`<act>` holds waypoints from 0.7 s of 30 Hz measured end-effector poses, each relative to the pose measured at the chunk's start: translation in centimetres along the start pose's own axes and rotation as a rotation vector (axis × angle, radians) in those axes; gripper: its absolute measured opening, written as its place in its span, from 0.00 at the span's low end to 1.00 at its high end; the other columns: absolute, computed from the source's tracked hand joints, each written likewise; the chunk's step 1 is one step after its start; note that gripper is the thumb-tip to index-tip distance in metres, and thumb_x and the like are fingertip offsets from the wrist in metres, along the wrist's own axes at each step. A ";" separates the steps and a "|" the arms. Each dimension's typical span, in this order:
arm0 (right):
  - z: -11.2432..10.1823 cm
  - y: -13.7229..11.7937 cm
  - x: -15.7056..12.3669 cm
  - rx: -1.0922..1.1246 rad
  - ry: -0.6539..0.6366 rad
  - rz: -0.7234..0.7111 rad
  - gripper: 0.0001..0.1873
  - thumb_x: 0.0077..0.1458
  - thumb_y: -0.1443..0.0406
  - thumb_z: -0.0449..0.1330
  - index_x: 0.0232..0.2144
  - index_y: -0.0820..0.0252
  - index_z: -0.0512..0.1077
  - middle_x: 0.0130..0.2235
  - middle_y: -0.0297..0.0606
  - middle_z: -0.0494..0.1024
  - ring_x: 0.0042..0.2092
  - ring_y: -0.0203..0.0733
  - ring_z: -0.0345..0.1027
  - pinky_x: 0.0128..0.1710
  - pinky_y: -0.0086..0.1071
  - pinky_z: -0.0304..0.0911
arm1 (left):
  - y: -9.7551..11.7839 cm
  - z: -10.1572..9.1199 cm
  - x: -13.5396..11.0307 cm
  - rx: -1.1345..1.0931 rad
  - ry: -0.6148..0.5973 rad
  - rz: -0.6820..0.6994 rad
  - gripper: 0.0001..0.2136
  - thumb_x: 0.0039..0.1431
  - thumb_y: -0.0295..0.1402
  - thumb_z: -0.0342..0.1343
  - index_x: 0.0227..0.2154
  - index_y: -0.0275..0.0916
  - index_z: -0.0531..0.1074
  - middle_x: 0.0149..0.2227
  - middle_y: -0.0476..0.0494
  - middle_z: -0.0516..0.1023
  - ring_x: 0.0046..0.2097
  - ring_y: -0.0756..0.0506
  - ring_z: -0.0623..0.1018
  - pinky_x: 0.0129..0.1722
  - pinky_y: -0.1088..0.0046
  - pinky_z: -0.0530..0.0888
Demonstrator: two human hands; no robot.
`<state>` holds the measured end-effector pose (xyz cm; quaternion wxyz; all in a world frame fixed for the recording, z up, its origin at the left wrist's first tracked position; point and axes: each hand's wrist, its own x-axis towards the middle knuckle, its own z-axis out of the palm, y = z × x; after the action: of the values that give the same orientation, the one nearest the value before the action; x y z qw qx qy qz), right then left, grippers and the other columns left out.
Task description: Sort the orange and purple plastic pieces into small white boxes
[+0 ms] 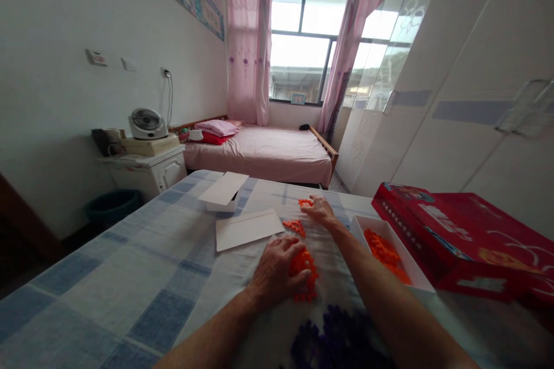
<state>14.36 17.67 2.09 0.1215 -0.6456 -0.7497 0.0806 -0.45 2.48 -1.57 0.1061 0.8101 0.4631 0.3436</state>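
Observation:
My left hand (279, 268) lies over a larger orange openwork piece (308, 265) with a bumpy edge, its fingers and thumb spread apart and touching the piece. Farther out, my right hand (319, 211) has its fingertips and thumb around a small orange piece (304, 202) on the tablecloth. Between the two hands rests a triangular orange piece (295, 227), touched by neither. Close to me, a dark purple cluster of similar-looking shapes (329, 337) is blurred. More orange pieces (385, 251) fill part of a white open box (359, 228) beside my right forearm.
A white lid or card (249, 232) lies left of the orange pieces, with a partly covered white box (223, 191) behind it. On the right stands a large red box (471, 236). The checked tablecloth (160, 317) covers the table; a bed (277, 153) is beyond it.

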 end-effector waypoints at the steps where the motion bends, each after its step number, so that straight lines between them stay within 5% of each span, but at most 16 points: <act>1: -0.1 -0.2 -0.4 0.011 -0.004 -0.042 0.31 0.53 0.57 0.54 0.56 0.67 0.60 0.52 0.49 0.68 0.52 0.44 0.63 0.48 0.30 0.59 | 0.0 0.0 0.0 -0.001 0.002 0.003 0.21 0.47 0.36 0.61 0.47 0.42 0.69 0.50 0.41 0.70 0.51 0.39 0.68 0.54 0.58 0.63; 6: 0.5 -1.4 -2.7 0.043 -0.093 -0.195 0.31 0.46 0.54 0.59 0.52 0.62 0.67 0.49 0.44 0.71 0.46 0.41 0.66 0.44 0.26 0.59 | -0.1 0.2 0.1 0.021 0.022 0.032 0.20 0.48 0.36 0.59 0.46 0.41 0.69 0.50 0.41 0.70 0.51 0.39 0.68 0.54 0.58 0.63; 11: 1.4 -2.4 -3.5 0.046 -0.125 -0.197 0.23 0.42 0.59 0.61 0.43 0.62 0.72 0.45 0.44 0.72 0.40 0.40 0.68 0.37 0.26 0.59 | -0.4 0.4 0.1 0.043 0.022 0.052 0.20 0.49 0.36 0.58 0.47 0.39 0.69 0.52 0.40 0.69 0.53 0.39 0.67 0.53 0.57 0.64; 21: -0.3 -1.9 -5.2 0.090 0.096 -0.199 0.16 0.44 0.68 0.57 0.38 0.60 0.75 0.37 0.40 0.74 0.37 0.37 0.66 0.37 0.26 0.59 | -0.6 0.3 0.0 0.061 0.007 0.081 0.19 0.52 0.37 0.55 0.47 0.40 0.68 0.52 0.40 0.69 0.52 0.39 0.68 0.53 0.57 0.65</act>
<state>13.31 12.27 2.53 0.1936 -0.5651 -0.7988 0.0708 -0.65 2.87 -2.01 0.0657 0.8297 0.4409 0.3360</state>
